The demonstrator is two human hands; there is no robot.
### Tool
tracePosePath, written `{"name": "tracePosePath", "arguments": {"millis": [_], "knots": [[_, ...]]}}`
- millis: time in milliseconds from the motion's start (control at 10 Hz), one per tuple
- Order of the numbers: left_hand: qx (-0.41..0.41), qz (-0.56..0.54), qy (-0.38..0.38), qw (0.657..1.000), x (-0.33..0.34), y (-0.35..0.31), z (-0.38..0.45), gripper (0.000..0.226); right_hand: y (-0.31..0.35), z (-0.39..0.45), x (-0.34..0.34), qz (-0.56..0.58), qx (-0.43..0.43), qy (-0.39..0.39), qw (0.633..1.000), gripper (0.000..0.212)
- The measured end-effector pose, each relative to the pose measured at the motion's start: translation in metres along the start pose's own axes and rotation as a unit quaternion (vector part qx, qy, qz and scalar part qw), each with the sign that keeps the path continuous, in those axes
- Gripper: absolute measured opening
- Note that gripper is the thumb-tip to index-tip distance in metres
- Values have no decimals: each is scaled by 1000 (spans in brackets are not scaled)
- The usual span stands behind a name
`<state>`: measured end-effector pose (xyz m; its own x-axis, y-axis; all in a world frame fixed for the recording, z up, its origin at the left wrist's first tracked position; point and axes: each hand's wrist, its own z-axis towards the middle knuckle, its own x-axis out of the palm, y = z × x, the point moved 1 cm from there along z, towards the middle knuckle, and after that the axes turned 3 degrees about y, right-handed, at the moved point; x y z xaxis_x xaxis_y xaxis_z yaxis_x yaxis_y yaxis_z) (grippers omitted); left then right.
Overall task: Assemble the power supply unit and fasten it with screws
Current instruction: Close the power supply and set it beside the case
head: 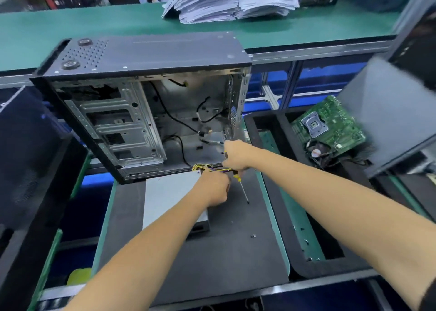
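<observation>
Place: electronics assembly line | Evidence: green-topped benches [70, 29], open computer case [146, 107], loose motherboard [330, 126] in foam tray, stacked papers [212, 1], screwdriver [243, 188]

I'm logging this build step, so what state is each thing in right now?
Computer case: on its side, open side panel off, interior empty of a power supply.
Power supply unit: outside the case, lying flat on the dark mat.
Cable bundle: held at the left hand.
Screwdriver: gripped in the right hand, tip pointing down.
Loose screw: lying on the mat.
Motherboard: resting tilted in the tray.
</observation>
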<state>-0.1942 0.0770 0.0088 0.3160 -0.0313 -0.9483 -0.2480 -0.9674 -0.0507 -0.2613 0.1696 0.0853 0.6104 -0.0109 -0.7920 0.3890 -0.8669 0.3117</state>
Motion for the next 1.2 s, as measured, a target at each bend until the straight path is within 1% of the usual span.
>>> {"name": "tracePosePath", "arguments": {"millis": [100, 200, 300, 400, 500, 600, 700, 800, 900, 1000, 1100, 1200], "knots": [[-23, 47, 43, 998, 12, -8, 7, 27, -25, 11, 26, 81, 40, 34, 995, 15], [-33, 67, 48, 996, 18, -14, 10, 25, -36, 23, 45, 134, 63, 37, 988, 25], [-46, 55, 76, 995, 25, -20, 18, 26, -41, 37, 63, 131, 99, 75, 984, 23], [-68, 23, 96, 993, 23, -19, 20, 29, -53, 44, 66, 182, 101, 56, 976, 24], [-71, 3, 100, 992, 24, -17, 23, 26, -50, 44, 62, 145, 86, 65, 984, 24], [-65, 0, 99, 993, 19, -15, 22, 23, -37, 47, 59, 52, 79, 71, 993, 22], [-56, -32, 69, 995, 8, -9, 19, 17, -25, 47, 44, 1, 49, 3, 999, 28], [-60, -79, -36, 994, -8, 12, 6, 16, -7, 49, 28, 93, 13, -29, 995, 29], [-85, -87, -157, 980, -16, 50, -17, 16, 13, 47, 25, 272, 8, -15, 962, 23], [-177, -162, -206, 949, -9, 93, -47, 21, 36, 46, 33, 218, -42, -37, 974, 25], [-196, -223, -150, 943, 4, 121, -69, 44, 59, 46, 41, 59, -132, -95, 985, 20], [-128, -258, -62, 955, 10, 124, -90, 98, 86, 49, 47, -33, -170, -52, 984, 25]]}}
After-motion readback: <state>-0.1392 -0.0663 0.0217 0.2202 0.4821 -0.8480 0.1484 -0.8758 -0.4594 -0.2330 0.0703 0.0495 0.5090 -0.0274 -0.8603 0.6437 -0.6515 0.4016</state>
